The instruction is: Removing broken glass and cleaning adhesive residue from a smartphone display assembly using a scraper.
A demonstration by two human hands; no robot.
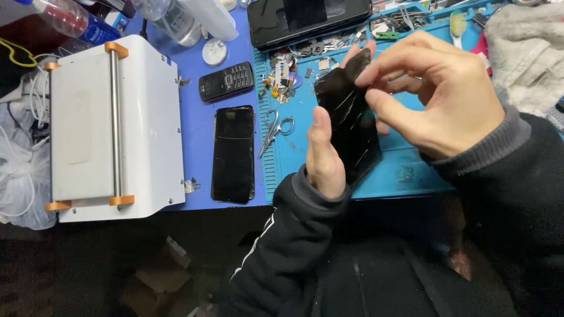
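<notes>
My left hand (324,154) holds a black phone with a cracked screen (348,126) upright from below, thumb along its left edge. My right hand (432,88) pinches the phone's top right corner, where a dark film or glass layer lifts off the screen. Both sleeves are black with grey cuffs. The phone hangs over a teal work mat (405,170).
A white machine with a steel roller and orange ends (114,126) stands at the left. On the blue table lie a black smartphone (233,154), a small keypad phone (225,81), scissors (275,130), a larger dark phone (308,19), small parts and plastic bottles (170,17).
</notes>
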